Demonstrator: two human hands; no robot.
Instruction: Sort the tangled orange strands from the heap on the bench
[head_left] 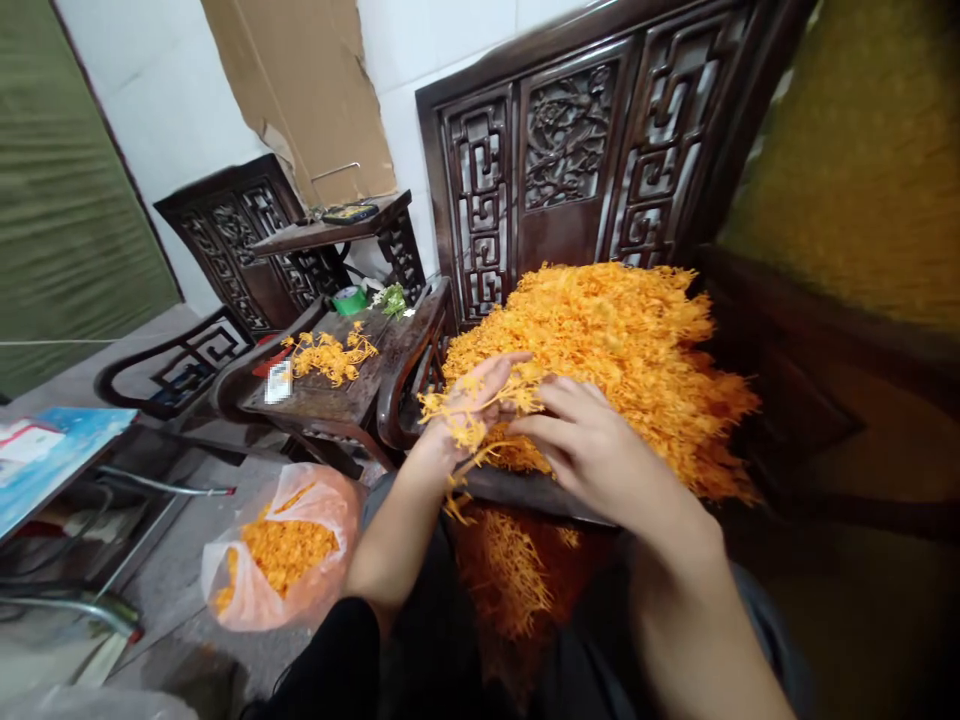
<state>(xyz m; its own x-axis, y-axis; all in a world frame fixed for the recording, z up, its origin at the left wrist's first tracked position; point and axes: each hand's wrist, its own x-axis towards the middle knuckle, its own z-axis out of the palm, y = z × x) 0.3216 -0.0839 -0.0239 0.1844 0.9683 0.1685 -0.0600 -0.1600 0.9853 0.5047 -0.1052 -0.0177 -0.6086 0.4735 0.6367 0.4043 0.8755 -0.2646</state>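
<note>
Strands (pixel 480 405) — orange, gripped in left hand (pixel 472 400), right hand (pixel 592 445) open on pile (pixel 637 350) — no writing legible

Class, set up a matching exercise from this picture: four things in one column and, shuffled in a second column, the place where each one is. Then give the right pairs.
Things:
1. big orange strand heap
2. plastic bag
3. green tape roll
4. left hand

Places:
A. on the floor, lower left
B. on the carved chair seat
C. holding a small bunch of strands
D. on the small dark table

Pairs: 1-B, 2-A, 3-D, 4-C
</note>
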